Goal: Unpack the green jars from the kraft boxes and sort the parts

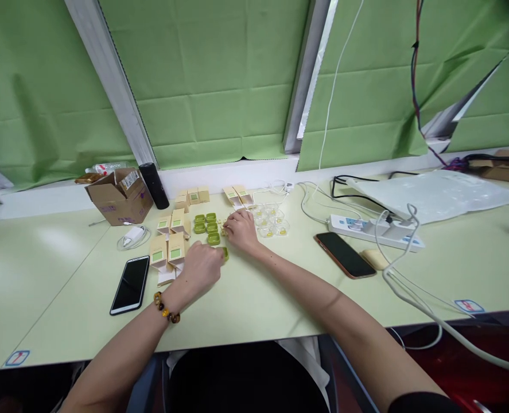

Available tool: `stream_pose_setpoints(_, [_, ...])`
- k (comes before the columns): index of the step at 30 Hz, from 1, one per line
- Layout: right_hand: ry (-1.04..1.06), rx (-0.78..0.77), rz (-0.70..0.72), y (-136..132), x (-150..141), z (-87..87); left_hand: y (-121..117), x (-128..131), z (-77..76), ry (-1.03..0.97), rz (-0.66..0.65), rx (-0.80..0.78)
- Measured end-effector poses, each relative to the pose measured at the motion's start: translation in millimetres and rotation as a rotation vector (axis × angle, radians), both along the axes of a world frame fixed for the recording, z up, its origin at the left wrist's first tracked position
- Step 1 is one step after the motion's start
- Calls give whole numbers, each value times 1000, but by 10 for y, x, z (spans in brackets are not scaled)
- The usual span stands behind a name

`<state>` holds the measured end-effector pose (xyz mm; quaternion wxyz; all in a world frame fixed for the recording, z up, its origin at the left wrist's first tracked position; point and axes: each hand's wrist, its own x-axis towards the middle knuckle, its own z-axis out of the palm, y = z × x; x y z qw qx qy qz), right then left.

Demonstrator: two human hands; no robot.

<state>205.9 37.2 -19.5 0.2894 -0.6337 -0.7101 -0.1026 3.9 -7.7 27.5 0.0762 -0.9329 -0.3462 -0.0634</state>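
Note:
My left hand [203,265], with a beaded bracelet at the wrist, is closed at the edge of a small green tray [225,253] on the table. My right hand [240,229] has its fingers drawn together over some tiny yellowish pieces [222,225]; what lies under the fingertips is hidden. Between and beyond the hands, several small green trays [212,228] stand in two columns. Clear round cups [282,228] with yellow bits in them sit just right of my right hand. Open cardboard boxes [177,250] with green labels stand left of the trays.
A white phone [130,285] lies at left, a dark phone [344,255] at right beside a power strip [372,230]. White cables [409,287] hang over the front edge. At the back stand a carton [123,198] and a black cylinder [154,186]. A plastic bag [435,192] lies far right.

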Motion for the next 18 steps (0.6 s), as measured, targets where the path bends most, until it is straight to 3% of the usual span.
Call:
stream_pose_setpoints(4, [131,169,10,-261,114,133,261,-171,269,-80,153,108])
stream_pose_setpoints(6, [143,157,57,-453,160,140,425,-224,329,-48,199,116])
stream_pose_setpoints(12, [106,-235,149,-1048,87,-64,742,-190,195,82,191,57])
stream_pose_setpoints(18, [-49,-336,222,-1205,-83,-126,796,-115,86,132,197,41])
